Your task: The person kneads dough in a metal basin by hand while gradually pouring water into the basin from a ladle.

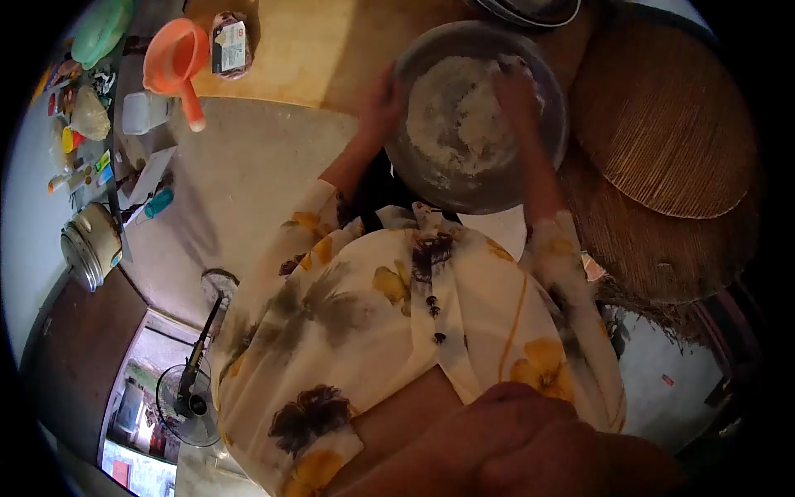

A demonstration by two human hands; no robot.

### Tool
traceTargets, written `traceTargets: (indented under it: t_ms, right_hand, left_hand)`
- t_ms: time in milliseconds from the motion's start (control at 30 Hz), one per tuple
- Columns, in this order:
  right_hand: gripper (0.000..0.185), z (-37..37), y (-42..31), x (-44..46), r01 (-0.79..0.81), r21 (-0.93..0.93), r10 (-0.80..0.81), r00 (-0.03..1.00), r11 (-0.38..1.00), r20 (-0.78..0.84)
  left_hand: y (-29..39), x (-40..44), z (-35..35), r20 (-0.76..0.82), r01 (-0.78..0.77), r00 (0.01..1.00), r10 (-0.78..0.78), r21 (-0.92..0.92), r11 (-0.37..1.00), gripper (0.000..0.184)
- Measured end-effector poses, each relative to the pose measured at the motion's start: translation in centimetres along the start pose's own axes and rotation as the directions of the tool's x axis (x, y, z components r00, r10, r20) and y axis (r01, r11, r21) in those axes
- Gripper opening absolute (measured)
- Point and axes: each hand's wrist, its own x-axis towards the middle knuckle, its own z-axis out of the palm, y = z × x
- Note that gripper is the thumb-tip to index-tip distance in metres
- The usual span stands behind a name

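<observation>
A wide grey metal basin (pixel 431 184) holds pale flour or dough crumbs (pixel 464 112), heaped unevenly across its bottom. On the basin's left rim rests my left hand (pixel 383 106), its fingers wrapped round the edge. Inside the basin, at the upper right of the flour, is my right hand (pixel 515 87); its fingers point down into the flour and are partly hidden, and whether they hold any of it is unclear.
Two round brown woven lids (pixel 671 116) lie at the right. Another metal vessel (pixel 538 12) stands beyond the basin. On the wooden table (pixel 302 50) are a labelled package (pixel 232 48) and an orange dipper (pixel 175 58). A fan (pixel 190 402) stands at lower left.
</observation>
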Motion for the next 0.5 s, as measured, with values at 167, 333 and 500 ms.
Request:
traceTargets:
  t_ms: [167, 333, 500]
  right_hand:
    - [0.024, 4.2, -13.6, -6.7, 0.293, -0.165, -0.321, 0.929, 0.942, -0.185]
    - [0.037, 5.0, -7.5, -13.8, 0.616, -0.193, -0.504, 0.757, 0.764, 0.416]
    - [0.040, -1.1, -2.7, -11.3, 0.388, -0.220, -0.414, 0.906, 0.895, -0.087]
  left_hand:
    - [3.1, 1.1, -1.4, 0.070, 0.156, 0.984, -0.163, 0.088, 0.984, 0.039]
    - [2.5, 1.0, -0.7, 0.101, 0.152, 0.981, -0.164, 0.113, 0.982, 0.039]
    - [2.8, 1.2, -0.7, 0.055, 0.093, 0.994, -0.095, 0.052, 0.994, 0.037]
